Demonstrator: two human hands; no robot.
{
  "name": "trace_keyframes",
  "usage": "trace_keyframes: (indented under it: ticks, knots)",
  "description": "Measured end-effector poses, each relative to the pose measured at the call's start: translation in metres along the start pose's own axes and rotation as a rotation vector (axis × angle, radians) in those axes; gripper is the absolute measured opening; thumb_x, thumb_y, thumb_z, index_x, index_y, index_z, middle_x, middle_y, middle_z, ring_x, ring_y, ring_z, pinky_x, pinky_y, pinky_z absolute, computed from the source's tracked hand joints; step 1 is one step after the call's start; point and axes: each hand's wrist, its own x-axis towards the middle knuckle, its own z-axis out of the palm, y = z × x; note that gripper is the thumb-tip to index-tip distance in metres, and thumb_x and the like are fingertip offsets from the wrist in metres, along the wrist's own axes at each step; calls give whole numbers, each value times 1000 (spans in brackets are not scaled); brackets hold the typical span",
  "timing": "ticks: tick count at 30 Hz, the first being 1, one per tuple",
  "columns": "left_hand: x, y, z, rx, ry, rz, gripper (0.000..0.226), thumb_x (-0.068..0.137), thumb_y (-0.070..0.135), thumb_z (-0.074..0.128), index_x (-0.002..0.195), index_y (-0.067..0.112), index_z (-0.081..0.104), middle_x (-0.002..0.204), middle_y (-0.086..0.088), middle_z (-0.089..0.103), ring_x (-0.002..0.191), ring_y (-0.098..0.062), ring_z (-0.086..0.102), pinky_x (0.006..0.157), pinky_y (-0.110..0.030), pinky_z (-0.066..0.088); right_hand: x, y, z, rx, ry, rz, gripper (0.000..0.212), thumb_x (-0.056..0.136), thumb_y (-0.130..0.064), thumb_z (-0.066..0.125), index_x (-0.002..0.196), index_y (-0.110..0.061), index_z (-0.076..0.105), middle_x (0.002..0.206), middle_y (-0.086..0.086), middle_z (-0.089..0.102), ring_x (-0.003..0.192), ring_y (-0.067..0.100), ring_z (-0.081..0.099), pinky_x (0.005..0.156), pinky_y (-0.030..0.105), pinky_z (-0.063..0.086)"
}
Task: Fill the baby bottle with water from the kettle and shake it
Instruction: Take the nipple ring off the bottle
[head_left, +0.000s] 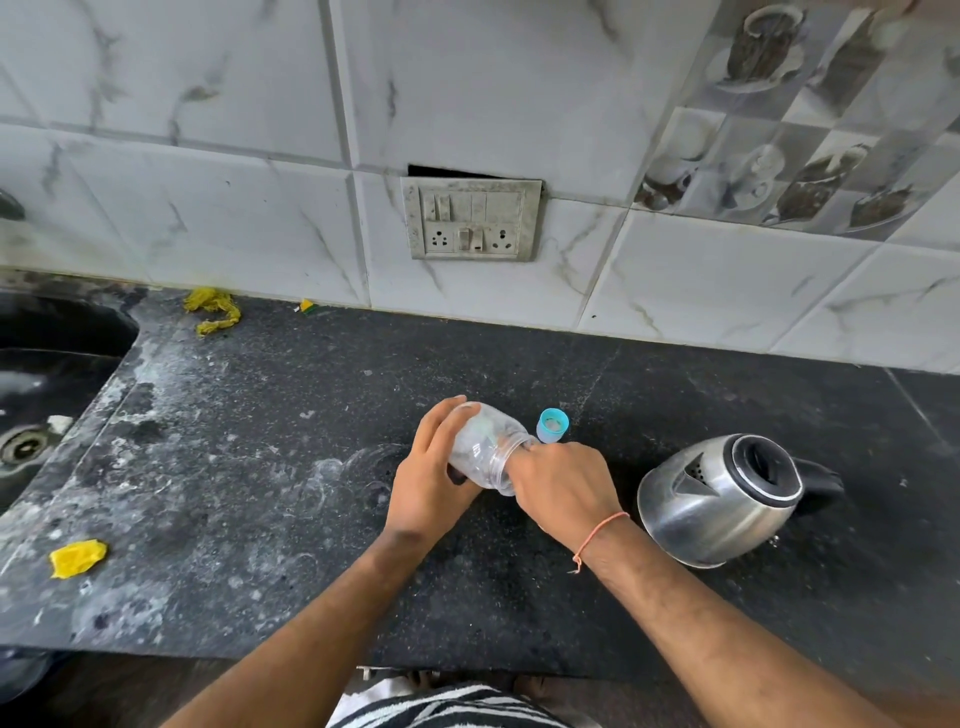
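A black speckled stone countertop (260, 519) is filling the scene, showing pale water stains toward the left. A dark sink (47, 374) with a metal drain (23, 447) is sitting at the far left. A crumpled yellow scrap (78, 557) is lying near the left front edge. A yellow rag (214, 309) is lying at the far edge by the wall. A grimy switch and socket panel (471, 218) is hanging on the marble-patterned wall tiles (208, 130).
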Motion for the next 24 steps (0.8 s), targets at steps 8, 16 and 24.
trace_keyframes:
  ticks: [8, 16, 24]
  knots:
    - [7, -4, 1, -12, -2, 38, 88, 78, 24, 98, 154, 29, 53, 168, 18, 40, 147, 3, 45, 95, -14, 53, 3, -6, -2, 174, -136, 82, 31, 111, -33, 52, 115, -13, 76, 104, 10, 76, 94, 27, 73, 78, 37, 58]
    - [21, -3, -1, 48, -23, 103, 90, 78, 23, 99, 153, 29, 50, 168, 13, 41, 145, 7, 44, 83, -30, 65, 4, -9, 12, 959, -33, 391, 34, 103, -23, 69, 78, -1, 77, 62, 14, 70, 49, 24, 65, 52, 42, 60]
    - [18, -10, 3, 55, -1, 39, 89, 81, 25, 96, 156, 33, 49, 169, 21, 38, 146, 8, 44, 85, -33, 67, 7, -9, 2, 1801, -195, 750, 21, 105, -6, 58, 92, -4, 74, 56, 7, 42, 44, 13, 36, 46, 27, 24]
